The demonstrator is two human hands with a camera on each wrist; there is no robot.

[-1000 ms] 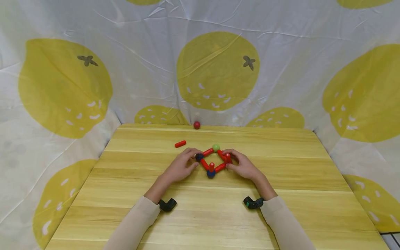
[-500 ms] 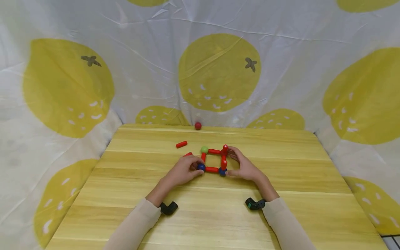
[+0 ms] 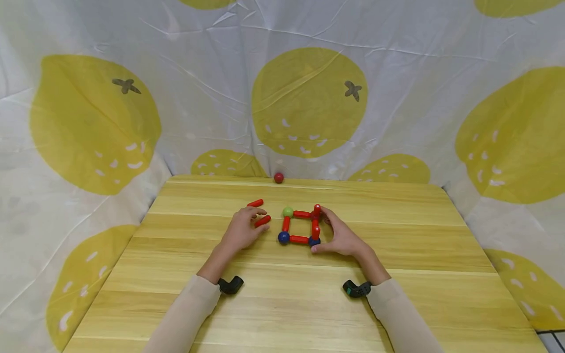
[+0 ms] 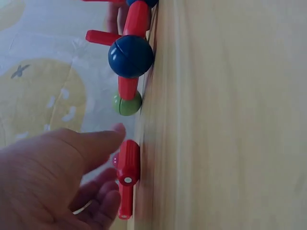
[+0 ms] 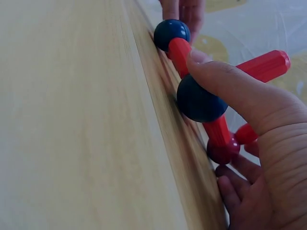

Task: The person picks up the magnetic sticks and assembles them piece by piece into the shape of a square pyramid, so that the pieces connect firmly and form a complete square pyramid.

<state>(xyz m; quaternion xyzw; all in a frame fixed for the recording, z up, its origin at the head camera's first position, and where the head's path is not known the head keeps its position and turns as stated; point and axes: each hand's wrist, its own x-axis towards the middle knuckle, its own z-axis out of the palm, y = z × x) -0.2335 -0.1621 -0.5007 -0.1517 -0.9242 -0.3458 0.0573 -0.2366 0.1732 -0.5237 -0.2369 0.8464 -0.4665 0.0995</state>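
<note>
Four-ball frame [image 3: 299, 239] held by right hand [image 3: 344, 238]

Two blue balls [image 3: 284, 238], one green ball [image 3: 288, 212] and one red ball [image 5: 223, 149] were joined by four side rods [image 3: 302, 214]. The right side was spanned by the half-spread grip; two upright rods [image 3: 317, 232] were carried there. Beside the left hand [image 3: 240, 228], its thumb and fingers parted and holding nothing, two loose rods [image 3: 263, 220] were seen; one loose ball [image 3: 278, 178] was set well beyond both hands.
</note>
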